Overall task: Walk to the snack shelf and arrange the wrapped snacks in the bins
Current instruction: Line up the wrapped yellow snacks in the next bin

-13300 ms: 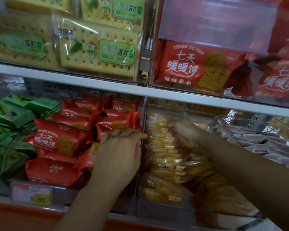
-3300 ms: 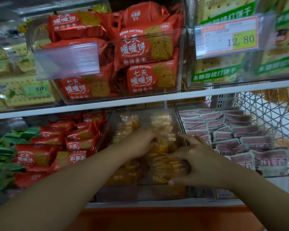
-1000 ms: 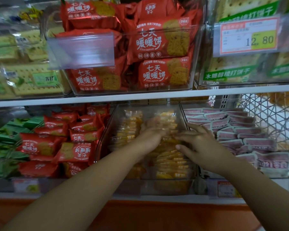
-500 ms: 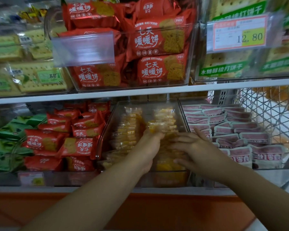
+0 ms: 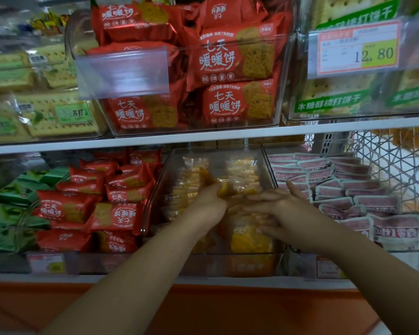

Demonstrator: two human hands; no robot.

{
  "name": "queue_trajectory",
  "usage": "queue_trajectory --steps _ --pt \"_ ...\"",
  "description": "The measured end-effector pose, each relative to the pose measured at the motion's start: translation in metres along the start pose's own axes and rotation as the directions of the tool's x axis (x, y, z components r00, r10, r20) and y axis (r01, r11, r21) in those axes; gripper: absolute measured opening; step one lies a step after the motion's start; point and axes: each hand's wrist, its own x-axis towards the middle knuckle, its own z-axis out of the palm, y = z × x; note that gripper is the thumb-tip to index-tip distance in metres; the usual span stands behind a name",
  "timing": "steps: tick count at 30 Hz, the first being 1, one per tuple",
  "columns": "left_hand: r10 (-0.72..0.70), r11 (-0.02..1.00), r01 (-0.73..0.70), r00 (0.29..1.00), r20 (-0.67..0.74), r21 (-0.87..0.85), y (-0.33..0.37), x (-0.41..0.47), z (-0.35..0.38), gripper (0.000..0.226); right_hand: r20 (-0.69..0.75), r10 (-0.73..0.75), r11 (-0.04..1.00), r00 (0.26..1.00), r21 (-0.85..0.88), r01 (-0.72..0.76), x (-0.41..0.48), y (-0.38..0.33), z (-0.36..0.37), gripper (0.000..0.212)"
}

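A clear plastic bin (image 5: 269, 165) on the lower shelf holds rows of yellow wrapped snacks (image 5: 242, 171). Both of my hands are inside it, close together. My left hand (image 5: 207, 207) grips a yellow snack packet (image 5: 230, 187) lifted above the rows. My right hand (image 5: 282, 211) lies with fingers spread on the right-hand row of yellow packets, pressing on them. The packets under my hands are hidden.
Red wrapped biscuits (image 5: 116, 192) fill the bin to the left, green packets (image 5: 12, 209) beyond them. Pink-white packets (image 5: 348, 192) fill the bin to the right, next to a wire basket (image 5: 397, 155). The upper shelf carries red biscuit packs (image 5: 232, 61), cracker packs and a price tag (image 5: 356, 49).
My hands have drawn closer together over the right row. The left hand's yellow packet has shifted slightly right. The view has tilted a little.
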Motion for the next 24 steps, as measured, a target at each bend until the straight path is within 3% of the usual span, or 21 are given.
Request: queue_trajectory --steps 2,4,9,15,24 --pt "0.068 0.951 -0.091 0.994 0.087 0.297 0.002 -0.005 -0.007 0.06 -0.003 0.003 1.0 1.0 0.008 -0.003 -0.002 -0.001 0.0 0.049" --pt "0.144 0.851 -0.164 0.986 0.08 0.499 0.005 -0.006 -0.013 0.05 -0.015 0.004 1.0 1.0 0.014 -0.004 -0.004 -0.002 0.002 0.049" --pt "0.219 0.688 -0.18 0.975 0.035 0.703 0.015 -0.006 -0.016 0.023 -0.017 0.005 1.0 1.0 -0.007 -0.005 -0.008 -0.006 0.002 0.049" --pt "0.237 0.611 -0.207 0.969 0.073 0.764 0.016 -0.002 -0.005 0.018 0.021 0.021 0.999 1.0 -0.025 -0.021 -0.011 -0.01 -0.001 0.049" --pt "0.193 0.815 -0.181 0.981 0.038 0.551 0.015 0.012 0.003 0.011 0.069 0.028 0.999 0.997 -0.04 -0.025 -0.011 -0.012 -0.004 0.051"
